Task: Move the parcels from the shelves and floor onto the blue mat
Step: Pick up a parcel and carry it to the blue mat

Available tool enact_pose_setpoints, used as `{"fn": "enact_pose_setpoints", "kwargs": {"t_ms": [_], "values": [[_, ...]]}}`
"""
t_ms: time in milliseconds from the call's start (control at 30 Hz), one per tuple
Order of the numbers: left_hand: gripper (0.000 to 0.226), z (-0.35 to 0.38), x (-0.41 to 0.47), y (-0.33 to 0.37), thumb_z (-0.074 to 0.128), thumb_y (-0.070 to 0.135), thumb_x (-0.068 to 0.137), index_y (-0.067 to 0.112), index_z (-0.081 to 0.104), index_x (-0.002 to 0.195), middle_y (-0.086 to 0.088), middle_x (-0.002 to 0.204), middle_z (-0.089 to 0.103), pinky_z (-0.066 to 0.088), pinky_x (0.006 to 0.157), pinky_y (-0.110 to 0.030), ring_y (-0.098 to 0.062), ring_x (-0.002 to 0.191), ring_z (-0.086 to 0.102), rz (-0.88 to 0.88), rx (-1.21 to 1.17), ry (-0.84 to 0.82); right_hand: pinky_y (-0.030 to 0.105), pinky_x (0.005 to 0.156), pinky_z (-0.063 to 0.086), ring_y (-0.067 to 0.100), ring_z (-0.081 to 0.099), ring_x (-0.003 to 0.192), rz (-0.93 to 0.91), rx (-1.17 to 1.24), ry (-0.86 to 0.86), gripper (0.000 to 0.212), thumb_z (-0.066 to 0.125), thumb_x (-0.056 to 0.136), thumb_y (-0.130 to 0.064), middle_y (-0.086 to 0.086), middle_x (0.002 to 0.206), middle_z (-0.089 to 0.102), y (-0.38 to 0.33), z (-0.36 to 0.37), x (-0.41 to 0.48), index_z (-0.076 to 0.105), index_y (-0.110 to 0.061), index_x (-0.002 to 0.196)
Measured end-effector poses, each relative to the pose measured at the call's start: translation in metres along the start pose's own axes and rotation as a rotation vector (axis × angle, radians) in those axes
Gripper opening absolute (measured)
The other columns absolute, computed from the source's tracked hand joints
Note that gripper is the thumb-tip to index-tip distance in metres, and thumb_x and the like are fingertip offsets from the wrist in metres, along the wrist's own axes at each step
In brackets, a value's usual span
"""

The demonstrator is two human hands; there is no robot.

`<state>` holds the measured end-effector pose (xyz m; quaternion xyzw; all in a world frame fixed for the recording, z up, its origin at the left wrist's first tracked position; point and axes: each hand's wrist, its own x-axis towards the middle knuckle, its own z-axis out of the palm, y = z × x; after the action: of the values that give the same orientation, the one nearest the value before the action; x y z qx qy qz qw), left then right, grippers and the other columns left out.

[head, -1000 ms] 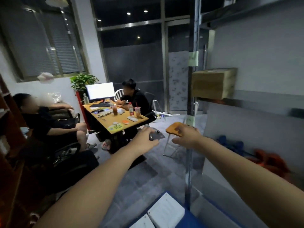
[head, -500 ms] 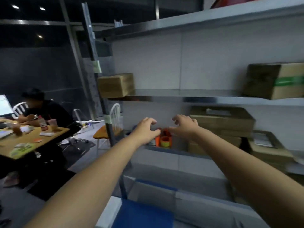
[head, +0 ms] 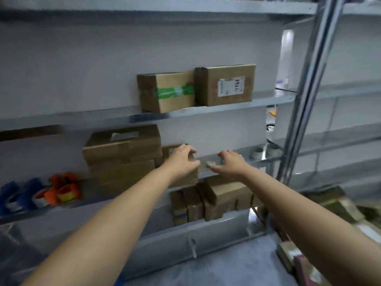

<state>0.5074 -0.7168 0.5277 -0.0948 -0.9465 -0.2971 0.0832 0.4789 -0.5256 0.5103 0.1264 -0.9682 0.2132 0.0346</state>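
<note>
The left hand (head: 181, 159) lies over a small brown parcel (head: 190, 178) on the middle shelf (head: 206, 157), its fingers bent on the top. Blur hides whether it grips. The right hand (head: 231, 163) hovers just beside the parcel, fingers spread, holding nothing.

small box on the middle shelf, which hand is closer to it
Left. The left hand is over the small box, fingers at its top edge. The right hand is apart from it, off to its right above the shelf.
</note>
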Motion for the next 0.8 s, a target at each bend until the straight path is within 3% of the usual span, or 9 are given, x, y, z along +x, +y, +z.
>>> {"fn": "enact_pose_setpoints", "kwargs": {"t_ms": [100,233,400,467,533,667,800], "values": [[0.045,0.052,0.037,0.037,0.064,0.037,0.086,0.017,0.055,0.126,0.000,0.126,0.052,0.040,0.099,-0.030,-0.017,0.118,0.050,0.079,0.003,-0.083,0.039,0.100,0.042,0.031,0.051,0.120,0.146,0.090,0.040,0.061,0.061,0.085,-0.042,0.016,0.133,0.051,0.067,-0.026,-0.012,0.048,-0.005,0.132],[0.044,0.116,0.078,0.081,0.064,0.034,0.087,0.017,0.055,0.126,0.000,0.128,0.053,0.041,0.103,-0.032,-0.015,0.118,0.050,0.187,-0.043,-0.213,0.032,0.082,0.047,0.021,0.054,0.100,0.308,0.151,0.116,0.056,0.065,0.082,-0.038,0.010,0.123,0.056,0.146,-0.049,-0.032,0.049,-0.009,0.128],[0.043,0.195,0.134,0.125,0.063,0.029,0.088,0.013,0.055,0.127,-0.003,0.129,0.051,0.036,0.095,-0.022,-0.016,0.118,0.049,0.315,-0.070,-0.353,0.021,0.080,0.044,0.017,0.058,0.101,0.486,0.123,0.168,0.061,0.066,0.085,-0.035,0.014,0.132,0.053,0.229,-0.064,-0.043,0.045,-0.007,0.135],[0.044,0.221,0.160,0.141,0.063,0.030,0.088,0.012,0.054,0.128,-0.003,0.129,0.051,0.039,0.097,-0.026,-0.017,0.117,0.050,0.355,-0.103,-0.387,0.027,0.088,0.044,0.024,0.054,0.116,0.546,0.086,0.192,0.066,0.065,0.086,-0.037,0.015,0.138,0.048,0.257,-0.074,-0.042,0.041,-0.007,0.140],[0.044,0.247,0.185,0.157,0.062,0.032,0.088,0.014,0.054,0.128,-0.003,0.129,0.051,0.043,0.099,-0.032,-0.017,0.117,0.051,0.396,-0.130,-0.434,0.030,0.090,0.045,0.026,0.053,0.116,0.604,0.059,0.195,0.065,0.063,0.086,-0.038,0.013,0.136,0.049,0.285,-0.083,-0.038,0.042,-0.008,0.139],[0.048,0.296,0.238,0.182,0.063,0.036,0.087,0.021,0.051,0.131,0.003,0.132,0.050,0.041,0.091,-0.026,-0.013,0.119,0.050,0.440,-0.210,-0.537,0.014,0.066,0.041,0.014,0.053,0.094,0.710,0.076,0.261,0.061,0.064,0.086,-0.034,0.010,0.128,0.055,0.335,-0.098,-0.023,0.043,-0.009,0.137],[0.046,0.344,0.278,0.191,0.063,0.033,0.088,0.022,0.051,0.131,0.002,0.134,0.050,0.041,0.096,-0.029,-0.013,0.121,0.048,0.461,-0.234,-0.620,0.031,0.091,0.046,0.021,0.052,0.116,0.855,0.125,0.270,0.073,0.064,0.086,-0.035,0.011,0.141,0.047,0.382,-0.090,-0.009,0.030,-0.009,0.145]]}}
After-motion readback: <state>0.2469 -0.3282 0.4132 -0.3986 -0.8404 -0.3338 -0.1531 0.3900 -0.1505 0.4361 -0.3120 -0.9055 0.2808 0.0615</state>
